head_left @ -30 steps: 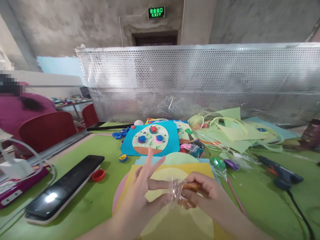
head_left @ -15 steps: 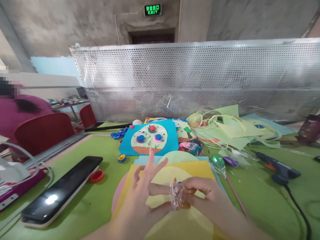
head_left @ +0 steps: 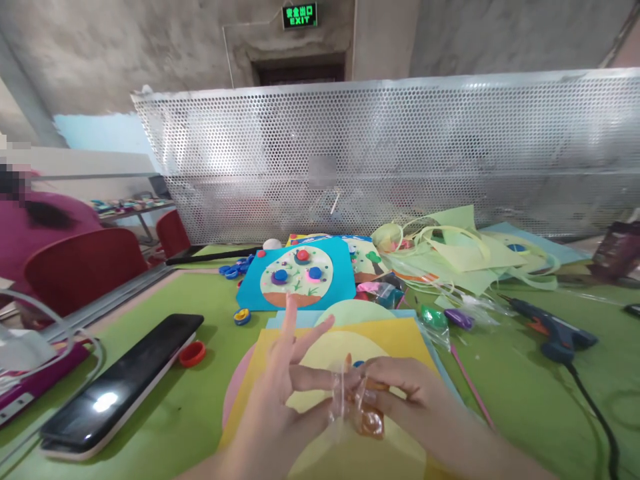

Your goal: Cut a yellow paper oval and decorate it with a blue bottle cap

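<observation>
My left hand (head_left: 277, 400) pinches one end of a small clear plastic bag (head_left: 341, 399) between thumb and a finger, while other fingers point up and outward. My right hand (head_left: 417, 393) grips the bag's other side, where a lump of orange-brown clay (head_left: 371, 423) shows through the plastic. A small blue round piece (head_left: 358, 365) peeks out by the right fingertips, partly hidden. Below both hands lies a yellow sheet (head_left: 400, 331) with a pale yellow circle (head_left: 350, 343) on it. Farther back sits a blue card (head_left: 343, 267) with a decorated round picture.
On the left lie a phone (head_left: 125, 380), a red ring-shaped cap (head_left: 193, 354) and a power strip (head_left: 65, 370). A glue gun (head_left: 553, 327), wrapped green clay (head_left: 434, 320) and purple clay (head_left: 459, 319) lie right. Paper scraps (head_left: 465, 250) pile before a perforated metal screen (head_left: 400, 147). A person sits far left.
The plastic between my hands has stretched out, and more of the brown clay now shows below my right fingers. My left hand has shifted slightly left.
</observation>
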Demonstrator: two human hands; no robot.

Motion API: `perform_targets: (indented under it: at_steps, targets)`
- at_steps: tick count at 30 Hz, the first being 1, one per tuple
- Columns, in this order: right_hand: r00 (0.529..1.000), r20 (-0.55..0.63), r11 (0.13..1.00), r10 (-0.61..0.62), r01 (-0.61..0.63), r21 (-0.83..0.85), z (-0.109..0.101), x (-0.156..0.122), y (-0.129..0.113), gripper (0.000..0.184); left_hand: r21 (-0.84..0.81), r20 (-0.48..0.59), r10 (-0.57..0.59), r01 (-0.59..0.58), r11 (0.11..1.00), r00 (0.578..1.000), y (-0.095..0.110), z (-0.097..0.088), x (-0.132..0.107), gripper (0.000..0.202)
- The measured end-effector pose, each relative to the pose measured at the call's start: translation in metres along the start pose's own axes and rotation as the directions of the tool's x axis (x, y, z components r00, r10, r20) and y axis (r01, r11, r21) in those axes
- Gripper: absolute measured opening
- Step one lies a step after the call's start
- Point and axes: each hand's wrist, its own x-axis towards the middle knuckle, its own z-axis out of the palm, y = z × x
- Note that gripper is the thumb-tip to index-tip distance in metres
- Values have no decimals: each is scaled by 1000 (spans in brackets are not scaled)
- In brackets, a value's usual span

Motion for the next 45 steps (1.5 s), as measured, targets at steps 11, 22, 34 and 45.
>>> perform_targets:
  at_steps: [11,22,34,45]
  targets:
    - [998,-4,995,55,-55,82,2,0,4,15,-307,16,-137,135,942,990,8,-1,4,98]
    - [998,58,998,31,-34,57,0,-5,0,46,-304,98,-200,221,927,975,10,-3,9,95]
    - [993,76,988,92,-82,-129,2,-6,-7,42,-145,8,-139,139,980,990,4,-2,11,71]
    - [989,-140,985,43,-65,-159,-7,0,3,34,227,-148,-94,126,966,985,4,-14,17,9]
